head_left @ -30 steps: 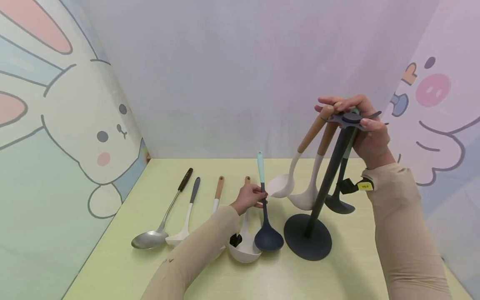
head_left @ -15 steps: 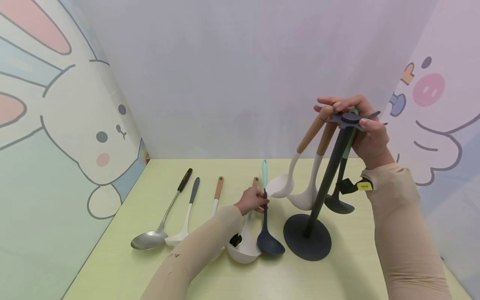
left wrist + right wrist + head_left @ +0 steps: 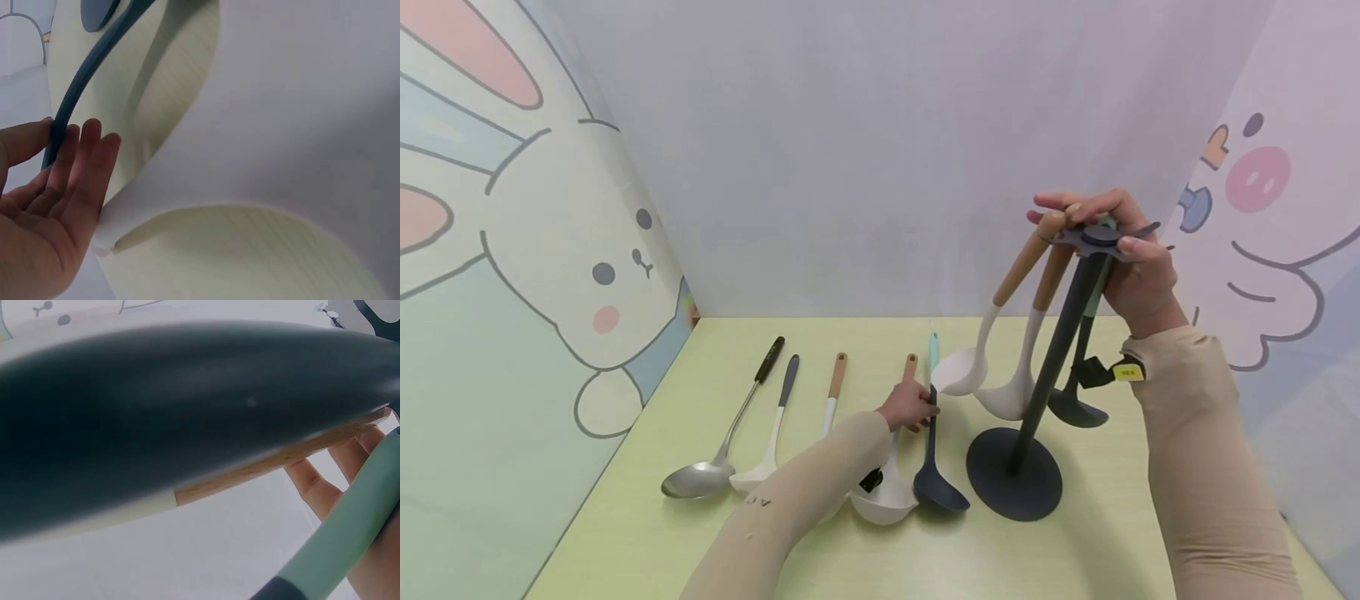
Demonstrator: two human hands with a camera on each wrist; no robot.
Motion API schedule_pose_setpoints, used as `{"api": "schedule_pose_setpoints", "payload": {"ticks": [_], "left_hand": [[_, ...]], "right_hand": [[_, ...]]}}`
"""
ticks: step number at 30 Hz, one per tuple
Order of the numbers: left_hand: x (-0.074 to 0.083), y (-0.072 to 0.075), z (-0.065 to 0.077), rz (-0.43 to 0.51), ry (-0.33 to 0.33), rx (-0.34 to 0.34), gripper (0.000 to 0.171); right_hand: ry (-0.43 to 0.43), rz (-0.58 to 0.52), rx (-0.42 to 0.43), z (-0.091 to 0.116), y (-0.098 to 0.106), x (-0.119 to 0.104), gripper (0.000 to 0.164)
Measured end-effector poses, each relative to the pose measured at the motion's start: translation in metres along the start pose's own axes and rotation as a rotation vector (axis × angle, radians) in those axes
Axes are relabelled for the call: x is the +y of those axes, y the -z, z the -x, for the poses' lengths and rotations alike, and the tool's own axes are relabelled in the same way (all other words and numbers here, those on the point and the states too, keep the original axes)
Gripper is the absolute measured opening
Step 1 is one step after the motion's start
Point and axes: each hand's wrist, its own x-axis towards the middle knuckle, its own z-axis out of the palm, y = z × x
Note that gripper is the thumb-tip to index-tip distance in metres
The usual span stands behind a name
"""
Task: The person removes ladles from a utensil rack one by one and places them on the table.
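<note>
My left hand (image 3: 906,407) pinches the dark shaft of a navy ladle (image 3: 940,492) with a mint handle, between thumb and fingers. In the left wrist view that shaft (image 3: 94,59) runs between the fingertips. Under the hand lies a white ladle (image 3: 883,500) with a wooden handle. My right hand (image 3: 1142,287) holds the hook ring at the top of a black utensil stand (image 3: 1054,375). From the ring hang two white ladles (image 3: 958,372) with wooden handles and a dark ladle (image 3: 1078,410) with a green handle. The right wrist view shows the pole (image 3: 206,394) close up.
To the left on the table (image 3: 647,433) lie a steel ladle (image 3: 698,480), a white ladle (image 3: 767,467) with a grey handle and another with a wooden handle (image 3: 838,375), partly behind my left sleeve. A wall (image 3: 850,167) stands behind the table.
The navy ladle's handle has come down and its bowl has turned to the right. My left hand has shifted slightly right and down with it. My right hand and the stand stay put.
</note>
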Motion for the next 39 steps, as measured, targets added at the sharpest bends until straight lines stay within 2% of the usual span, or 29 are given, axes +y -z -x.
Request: {"api": "schedule_pose_setpoints", "payload": {"ticks": [7, 18, 31, 39], "left_hand": [[0.001, -0.004, -0.003, -0.130, 0.026, -0.016, 0.015], [-0.006, -0.003, -0.003, -0.344, -0.038, 0.020, 0.034], [-0.013, -0.002, -0.005, -0.429, -0.044, 0.045, 0.034], [-0.012, -0.001, -0.004, -0.360, -0.041, 0.036, 0.032]], "right_hand": [[-0.004, 0.004, 0.002, 0.002, 0.000, 0.000, 0.031], [-0.005, 0.014, 0.009, 0.001, -0.001, 0.001, 0.031], [-0.001, -0.005, 0.013, 0.001, -0.002, 0.001, 0.030], [0.012, 0.010, 0.037, 0.004, -0.001, 0.001, 0.034]]}}
